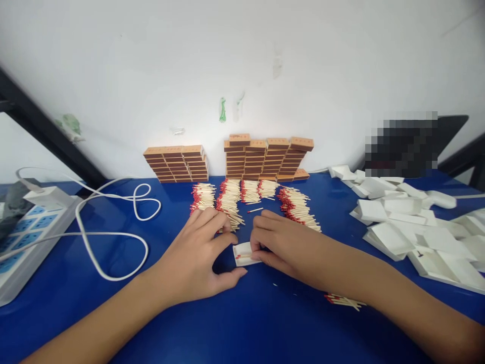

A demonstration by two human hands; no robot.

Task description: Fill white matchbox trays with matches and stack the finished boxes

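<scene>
In front of me a small white matchbox tray (pixel 242 249) lies on the blue table, with a few red-headed matches (pixel 244 256) inside. My left hand (pixel 204 253) curves around the tray's left end, thumb and fingers apart, holding nothing. Over the tray's right part, my right hand (pixel 271 240) is closed in a pinch at the tail ends of these matches; its fingers hide that side. Just beyond the hands lie rows of loose matches (pixel 299 207), heads to the left. A single match (pixel 255 210) rests between the rows.
Stacked brown matchboxes (pixel 265 159) stand against the wall, with another stack (pixel 176 164) to their left. Many white trays (pixel 401 227) are heaped at right. A small match pile (pixel 344 301) lies under my right forearm. At left are a white cable (pixel 113 235) and power strip (pixel 34 232).
</scene>
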